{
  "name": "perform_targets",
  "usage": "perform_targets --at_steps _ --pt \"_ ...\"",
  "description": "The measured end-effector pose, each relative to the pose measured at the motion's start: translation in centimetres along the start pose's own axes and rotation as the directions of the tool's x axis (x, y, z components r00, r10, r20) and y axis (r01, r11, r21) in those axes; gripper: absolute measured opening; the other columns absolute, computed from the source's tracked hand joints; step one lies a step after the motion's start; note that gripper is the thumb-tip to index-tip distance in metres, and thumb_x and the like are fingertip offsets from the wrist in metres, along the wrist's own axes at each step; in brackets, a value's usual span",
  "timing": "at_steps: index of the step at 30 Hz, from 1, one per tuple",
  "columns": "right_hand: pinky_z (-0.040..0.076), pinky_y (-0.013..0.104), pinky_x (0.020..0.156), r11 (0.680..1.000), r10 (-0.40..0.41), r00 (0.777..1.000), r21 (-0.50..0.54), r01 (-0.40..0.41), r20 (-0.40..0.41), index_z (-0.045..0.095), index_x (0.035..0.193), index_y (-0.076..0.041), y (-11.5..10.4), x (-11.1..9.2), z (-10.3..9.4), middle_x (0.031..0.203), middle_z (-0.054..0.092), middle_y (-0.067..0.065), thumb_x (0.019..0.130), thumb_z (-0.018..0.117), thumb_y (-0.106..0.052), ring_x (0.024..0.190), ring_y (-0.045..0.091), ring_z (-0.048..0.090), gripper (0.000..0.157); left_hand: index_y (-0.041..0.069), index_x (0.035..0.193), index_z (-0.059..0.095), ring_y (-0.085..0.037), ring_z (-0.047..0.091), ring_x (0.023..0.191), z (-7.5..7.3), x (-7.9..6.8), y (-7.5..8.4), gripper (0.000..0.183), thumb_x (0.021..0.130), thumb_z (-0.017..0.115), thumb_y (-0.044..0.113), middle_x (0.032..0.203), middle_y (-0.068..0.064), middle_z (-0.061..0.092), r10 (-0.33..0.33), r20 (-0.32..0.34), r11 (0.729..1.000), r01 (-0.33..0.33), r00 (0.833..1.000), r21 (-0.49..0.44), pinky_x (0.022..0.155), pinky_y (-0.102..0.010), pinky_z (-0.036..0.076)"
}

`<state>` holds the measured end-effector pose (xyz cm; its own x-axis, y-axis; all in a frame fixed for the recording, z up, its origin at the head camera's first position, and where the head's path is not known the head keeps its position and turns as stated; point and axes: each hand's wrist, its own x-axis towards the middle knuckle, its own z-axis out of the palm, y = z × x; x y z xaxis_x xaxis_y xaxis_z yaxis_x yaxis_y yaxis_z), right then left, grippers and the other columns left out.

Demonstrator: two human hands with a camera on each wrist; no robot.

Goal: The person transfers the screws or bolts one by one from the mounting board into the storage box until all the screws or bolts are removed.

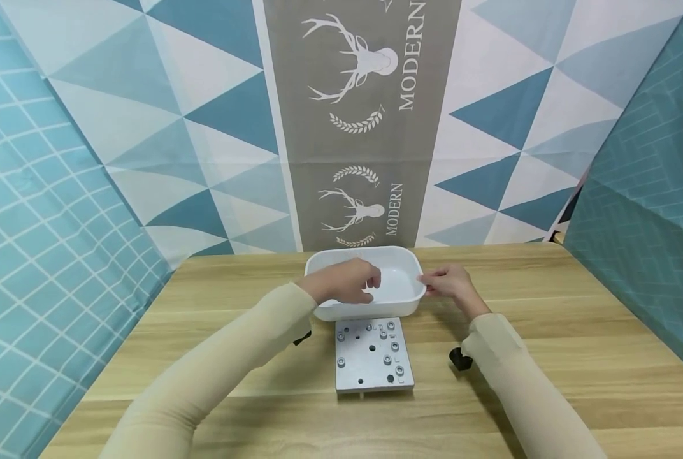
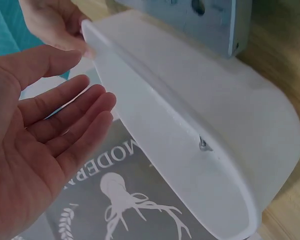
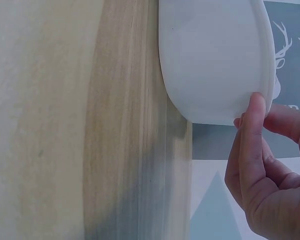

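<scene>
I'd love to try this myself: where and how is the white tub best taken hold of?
Probably pinch the white tub by its rim at the right end, coming from the right: the open top leaves the wall's edge free there, where the right hand grips, while the metal plate lies close along the front.

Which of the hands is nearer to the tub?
Right. The right hand pinches the tub by its rim at the right end; the left hand hovers open over it, gripping nothing.
</scene>
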<state>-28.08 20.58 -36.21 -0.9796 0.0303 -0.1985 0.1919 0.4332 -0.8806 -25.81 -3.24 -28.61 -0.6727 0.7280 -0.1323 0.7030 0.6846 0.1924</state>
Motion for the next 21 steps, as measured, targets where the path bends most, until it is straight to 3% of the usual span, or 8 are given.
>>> perform_targets --at_steps 13,21 --pt "0.059 0.033 0.077 1.000 0.001 1.000 -0.008 -0.001 0.000 0.063 0.114 0.010 0.2 0.2 -0.1 0.071 0.066 0.000 0.090 0.065 -0.016 0.061 0.004 0.063 0.036 0.006 0.093 0.069 -0.009 0.055 0.078 0.9 -1.6 1.2 0.010 0.083 0.069 0.007 0.088 -0.001 0.068 0.025 0.061 1.000 -0.024 0.998 -0.003 0.076 -0.022 0.050" --pt "0.059 0.032 0.075 1.000 0.003 1.000 0.001 -0.003 0.001 0.064 0.113 0.010 0.2 0.2 -0.1 0.067 0.065 -0.002 0.089 0.065 -0.016 0.061 0.005 0.064 0.036 0.011 0.088 0.065 -0.007 0.049 0.070 2.8 -2.1 1.9 0.007 0.082 0.067 0.009 0.078 0.005 0.056 0.006 0.077 0.995 -0.014 0.997 0.101 0.065 -0.020 0.042"
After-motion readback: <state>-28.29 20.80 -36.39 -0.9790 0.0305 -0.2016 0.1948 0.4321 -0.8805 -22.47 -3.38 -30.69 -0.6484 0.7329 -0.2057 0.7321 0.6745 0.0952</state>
